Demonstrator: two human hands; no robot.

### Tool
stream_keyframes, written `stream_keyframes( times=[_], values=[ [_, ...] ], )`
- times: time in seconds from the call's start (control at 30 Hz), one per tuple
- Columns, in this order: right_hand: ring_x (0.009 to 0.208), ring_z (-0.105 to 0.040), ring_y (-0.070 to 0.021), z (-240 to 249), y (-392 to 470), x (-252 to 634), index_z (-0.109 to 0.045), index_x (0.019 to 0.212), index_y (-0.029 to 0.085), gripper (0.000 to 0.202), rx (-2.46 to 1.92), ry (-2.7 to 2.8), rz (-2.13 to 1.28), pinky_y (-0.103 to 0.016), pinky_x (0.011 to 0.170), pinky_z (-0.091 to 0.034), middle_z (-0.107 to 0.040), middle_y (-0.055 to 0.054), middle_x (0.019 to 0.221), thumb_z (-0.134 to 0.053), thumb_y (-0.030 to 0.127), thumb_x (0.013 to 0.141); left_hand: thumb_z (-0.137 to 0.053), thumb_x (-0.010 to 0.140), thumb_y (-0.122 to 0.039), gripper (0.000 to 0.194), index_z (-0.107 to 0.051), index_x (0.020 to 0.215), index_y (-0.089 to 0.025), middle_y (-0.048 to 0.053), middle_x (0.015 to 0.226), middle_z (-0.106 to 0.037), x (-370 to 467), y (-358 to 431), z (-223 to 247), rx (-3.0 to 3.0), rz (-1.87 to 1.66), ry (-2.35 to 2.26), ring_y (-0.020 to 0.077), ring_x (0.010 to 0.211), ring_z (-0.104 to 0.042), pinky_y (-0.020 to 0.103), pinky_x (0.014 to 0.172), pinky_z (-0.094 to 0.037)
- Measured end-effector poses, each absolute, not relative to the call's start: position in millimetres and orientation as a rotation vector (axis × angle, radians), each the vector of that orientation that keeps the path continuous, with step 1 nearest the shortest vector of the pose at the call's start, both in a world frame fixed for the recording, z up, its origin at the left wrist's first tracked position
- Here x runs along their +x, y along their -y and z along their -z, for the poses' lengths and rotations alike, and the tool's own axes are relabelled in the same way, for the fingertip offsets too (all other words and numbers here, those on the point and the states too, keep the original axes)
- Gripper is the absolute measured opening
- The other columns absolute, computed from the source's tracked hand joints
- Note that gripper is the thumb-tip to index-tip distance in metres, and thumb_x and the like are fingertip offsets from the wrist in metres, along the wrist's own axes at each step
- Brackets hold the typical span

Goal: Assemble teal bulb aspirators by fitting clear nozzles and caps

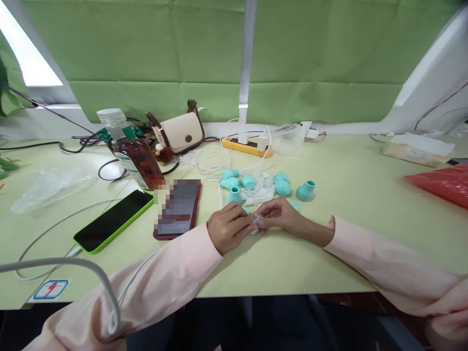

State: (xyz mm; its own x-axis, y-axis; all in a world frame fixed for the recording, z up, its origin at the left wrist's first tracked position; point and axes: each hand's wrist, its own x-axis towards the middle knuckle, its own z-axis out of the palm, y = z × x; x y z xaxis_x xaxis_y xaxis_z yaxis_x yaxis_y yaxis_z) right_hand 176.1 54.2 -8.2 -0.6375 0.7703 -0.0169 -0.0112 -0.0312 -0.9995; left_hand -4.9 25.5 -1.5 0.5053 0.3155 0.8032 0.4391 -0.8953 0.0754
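Note:
My left hand (231, 227) and my right hand (280, 216) meet above the table, their fingertips pinched on a small clear plastic piece (259, 221). Its exact kind is too small to make out. Just beyond my fingers lies a pile of small translucent white plastic pieces (260, 189). Around that pile are several turquoise, bulb-shaped hollow parts with short necks, among them one (234, 195) behind my left hand. Another turquoise part (305, 190) stands apart to the right. A bit of turquoise shows between my hands, mostly hidden by my fingers.
Left of my hands lie a red-cased phone (178, 209) and a green-edged phone (114, 220). Behind them stand a bottle of dark drink (135, 158) and a cream handbag (182, 132). A yellow power strip (246, 146) with cables sits at the back. A red plastic bag (444, 183) lies far right.

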Motion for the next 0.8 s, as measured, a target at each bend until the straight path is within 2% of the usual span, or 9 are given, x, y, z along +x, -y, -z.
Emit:
stream_keyframes(
  times=[0.3, 0.57, 0.67, 0.8],
  values=[
    [0.047, -0.058, -0.0116, 3.4, -46.1, 173.5, -0.063, 0.066, 0.011, 0.021, -0.89, 1.617, -1.59, -0.024, 0.047, -0.049, -0.062, -0.002, 0.055, -0.072, 0.026, 0.054, -0.054, 0.075, -0.012, 0.006, -0.058, 0.069, -0.012, 0.005, 0.057, -0.059, -3.3, -23.2, 3.0, -2.527, 1.416, 0.616, 0.0116, 0.054, -0.049, 0.024, 0.048, -0.046],
    [0.047, -0.058, -0.011, -0.3, -49.3, 178.5, -0.062, 0.067, 0.01, 0.022, -0.871, 1.745, -1.665, -0.022, 0.048, -0.049, -0.063, -0.002, 0.058, -0.071, 0.027, 0.055, -0.052, 0.075, -0.015, 0.008, -0.059, 0.07, -0.014, 0.006, 0.061, -0.063, -5.6, -23.8, -5.7, -2.842, 1.536, 0.655, 0.0131, 0.057, -0.053, 0.026, 0.053, -0.048],
    [0.047, -0.057, -0.0103, -1.9, -50.2, 179.9, -0.062, 0.066, 0.01, 0.02, -0.881, 1.807, -1.666, -0.021, 0.047, -0.047, -0.062, -0.002, 0.057, -0.07, 0.025, 0.056, -0.05, 0.075, -0.013, 0.009, -0.058, 0.07, -0.013, 0.006, 0.06, -0.062, -5.0, -22.2, -5.9, -2.872, 1.442, 0.628, 0.0129, 0.057, -0.051, 0.026, 0.053, -0.047],
    [0.048, -0.058, -0.0113, -3.8, -50.7, 180.8, -0.061, 0.068, 0.008, 0.021, -0.893, 1.872, -1.688, -0.021, 0.046, -0.046, -0.062, -0.003, 0.057, -0.07, 0.022, 0.055, -0.044, 0.078, -0.011, 0.015, -0.057, 0.07, -0.012, 0.006, 0.059, -0.06, -4.8, -19.1, -3.9, -2.724, 1.126, 0.561, 0.0146, 0.058, -0.05, 0.025, 0.049, -0.044]
  ],
)
